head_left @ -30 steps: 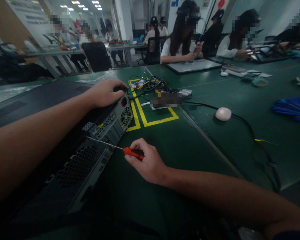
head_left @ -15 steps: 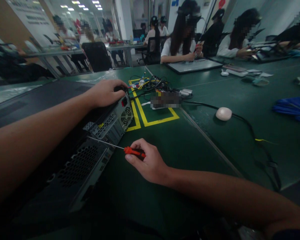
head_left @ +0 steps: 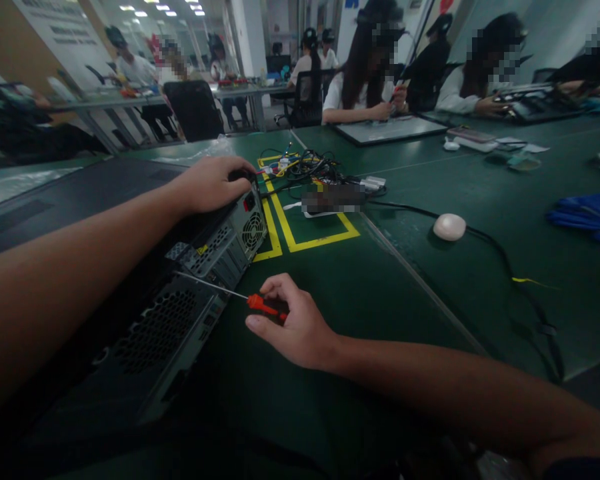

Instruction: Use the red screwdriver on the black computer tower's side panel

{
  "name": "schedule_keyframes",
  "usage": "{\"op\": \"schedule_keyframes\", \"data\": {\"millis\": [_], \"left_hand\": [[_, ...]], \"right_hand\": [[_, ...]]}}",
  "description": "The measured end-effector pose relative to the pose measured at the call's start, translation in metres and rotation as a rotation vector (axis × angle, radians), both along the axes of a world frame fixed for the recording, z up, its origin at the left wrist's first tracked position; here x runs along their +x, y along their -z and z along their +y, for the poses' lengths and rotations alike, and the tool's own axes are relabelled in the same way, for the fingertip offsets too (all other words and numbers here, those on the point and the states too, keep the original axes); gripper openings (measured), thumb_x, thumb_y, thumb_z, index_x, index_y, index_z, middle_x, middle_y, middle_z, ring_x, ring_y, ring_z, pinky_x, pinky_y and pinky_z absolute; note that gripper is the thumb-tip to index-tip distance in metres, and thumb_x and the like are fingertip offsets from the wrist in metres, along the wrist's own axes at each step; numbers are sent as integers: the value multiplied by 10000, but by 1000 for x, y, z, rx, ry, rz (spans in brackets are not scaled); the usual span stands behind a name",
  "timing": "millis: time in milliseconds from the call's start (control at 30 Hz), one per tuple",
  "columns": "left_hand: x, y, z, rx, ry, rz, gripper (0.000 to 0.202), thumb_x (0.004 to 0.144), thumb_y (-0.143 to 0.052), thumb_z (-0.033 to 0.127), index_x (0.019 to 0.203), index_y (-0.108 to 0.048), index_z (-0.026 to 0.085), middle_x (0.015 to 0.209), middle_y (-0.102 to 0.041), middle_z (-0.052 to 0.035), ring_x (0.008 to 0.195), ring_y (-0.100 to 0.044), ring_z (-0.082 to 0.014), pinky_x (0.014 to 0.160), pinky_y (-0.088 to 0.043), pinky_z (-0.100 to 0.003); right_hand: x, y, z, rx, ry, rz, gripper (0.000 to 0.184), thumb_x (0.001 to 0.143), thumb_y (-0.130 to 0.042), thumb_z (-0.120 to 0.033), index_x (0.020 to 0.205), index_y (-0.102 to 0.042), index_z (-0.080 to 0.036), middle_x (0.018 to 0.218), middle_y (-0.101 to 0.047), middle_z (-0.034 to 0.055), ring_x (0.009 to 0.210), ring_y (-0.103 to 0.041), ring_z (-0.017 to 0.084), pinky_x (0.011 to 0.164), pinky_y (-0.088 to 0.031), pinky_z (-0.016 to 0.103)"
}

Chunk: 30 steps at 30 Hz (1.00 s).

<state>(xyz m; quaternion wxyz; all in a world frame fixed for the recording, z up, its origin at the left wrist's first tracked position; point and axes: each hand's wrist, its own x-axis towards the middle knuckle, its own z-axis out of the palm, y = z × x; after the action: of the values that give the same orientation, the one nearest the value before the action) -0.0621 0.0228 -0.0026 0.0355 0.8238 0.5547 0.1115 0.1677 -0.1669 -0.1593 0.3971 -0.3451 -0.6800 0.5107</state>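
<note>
Head view, the only one. Pressing the left hand [head_left: 213, 183] palm-down on the top far corner of the computer case [head_left: 180, 313], left of centre, with fingers draped over the edge and closed on nothing loose. Pinching the red-handled screwdriver [head_left: 261, 305] in the right hand [head_left: 300, 327], lower centre of the frame, thumb below and fingers curled above, with the thin shaft running up-left to the perforated rear panel of the case. Cannot tell whether seated in a screw, too dim. Against half a second ago, almost no change: same spot for the left hand and same line for the shaft. Only a regrip on the handle, index finger lifted and thumb slid lower, baring a little more red. Reads as a fingertip regrip between turns, with the work kept at the same point of the panel. Elsewhere on the green table [head_left: 380, 293]: yellow tape outline [head_left: 286, 238] and cable tangle [head_left: 307, 167] at centre, white puck [head_left: 449, 227] to the right, blue cloth [head_left: 585, 213] at the right edge, other people seated along the top.
</note>
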Motion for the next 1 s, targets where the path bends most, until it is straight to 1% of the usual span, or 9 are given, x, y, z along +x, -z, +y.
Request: {"op": "schedule_keyframes", "data": {"millis": [67,133,200,367,567,733,867,1000], "left_hand": [[1,0,-1,-1,1,3,822,975,-606,528,1681,-849,185,1651,-882,-186,1425,-824,-460,1336,-604,-604],[1,0,-1,2,6,2,821,979,-596,528,1676,-849,176,1664,-876,-190,1431,-823,-461,1345,-597,-607],[0,0,-1,4,11,-1,820,977,-599,531,1672,-852,178,1672,-872,-188,1442,-818,-462,1348,-597,-603],[-1,1,1,1,4,-9,801,981,-617,563,1665,-867,228,1659,-881,-158,1456,-805,-448,1332,-613,-583],[0,1,1,1,7,-3,808,980,-609,536,1674,-857,207,1666,-873,-168,1460,-803,-453,1346,-600,-596],[1,0,0,-1,3,3,813,974,-610,528,1679,-853,204,1643,-886,-164,1431,-817,-457,1338,-604,-607],[0,0,-1,1,-1,-8,806,971,-614,553,1664,-865,226,1639,-889,-155,1437,-811,-448,1325,-613,-584],[1,0,-1,-9,-4,-5,815,969,-615,545,1669,-855,203,1656,-880,-175,1443,-813,-455,1335,-606,-594]], "right_hand": [[0,-1,0,18,15,-2,336,1036,-922,-393,1164,-631,-284,1002,-721,-28,847,-680,200,805,-561,357],[0,-3,1,42,23,-3,278,1058,-878,-375,1115,-623,-284,988,-702,-26,826,-647,194,792,-544,357],[0,-3,2,55,30,-19,270,1071,-873,-386,1100,-625,-284,979,-698,-26,820,-632,194,790,-540,357],[1,-2,3,70,43,-31,278,1081,-881,-416,1097,-636,-283,981,-711,-22,823,-632,195,792,-544,358],[1,1,2,52,32,-20,274,1092,-876,-429,1121,-645,-283,995,-709,-19,838,-637,201,803,-540,363],[2,-1,2,61,18,-1,284,1098,-869,-450,1127,-644,-280,993,-693,-22,830,-627,199,810,-530,363],[2,-2,2,61,19,-25,291,1094,-871,-461,1131,-644,-281,980,-691,-27,819,-626,196,800,-536,359],[2,-1,2,64,28,-30,292,1099,-875,-464,1123,-649,-282,983,-711,-21,823,-630,197,796,-544,356]]}}
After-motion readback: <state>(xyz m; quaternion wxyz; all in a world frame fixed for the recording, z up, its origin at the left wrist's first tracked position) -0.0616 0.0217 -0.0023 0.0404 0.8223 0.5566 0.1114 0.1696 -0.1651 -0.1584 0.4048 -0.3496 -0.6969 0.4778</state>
